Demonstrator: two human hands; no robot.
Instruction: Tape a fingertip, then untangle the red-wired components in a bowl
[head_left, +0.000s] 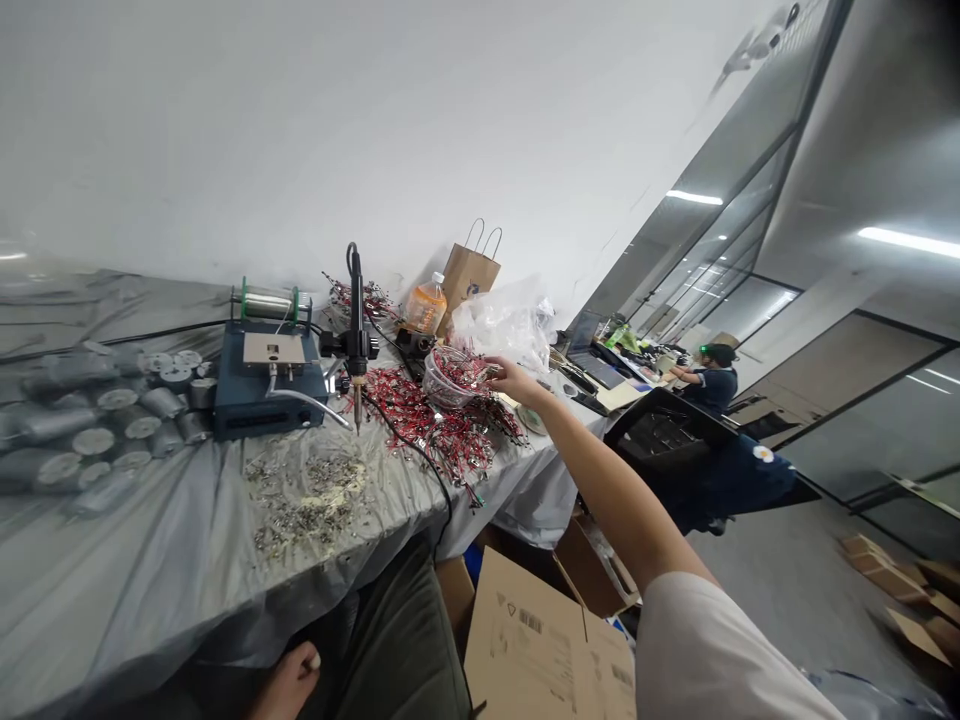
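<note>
My right hand (514, 381) reaches over the bench, its bent fingers at the right rim of a clear plastic bowl (442, 390). Thin red and black wire leads with small metal parts fill the bowl. More of these wire leads (457, 450) lie heaped around and in front of it. Low by my lap, my left hand (291, 682) is closed, its fingers curled; anything inside them is hidden. Left of the heap, a soldering iron (358, 390) points downward in a stand, beside a blue box-shaped machine (232, 385) carrying a solder wire spool (270, 303).
Many grey cylindrical motors (94, 440) cover the bench's left. Solder scraps (307, 505) litter the plastic sheet. Behind stand an orange drink bottle (426, 305), a paper bag (469, 280) and a plastic bag (510, 325). Below is a cardboard box (540, 640). A person (712, 380) sits farther right.
</note>
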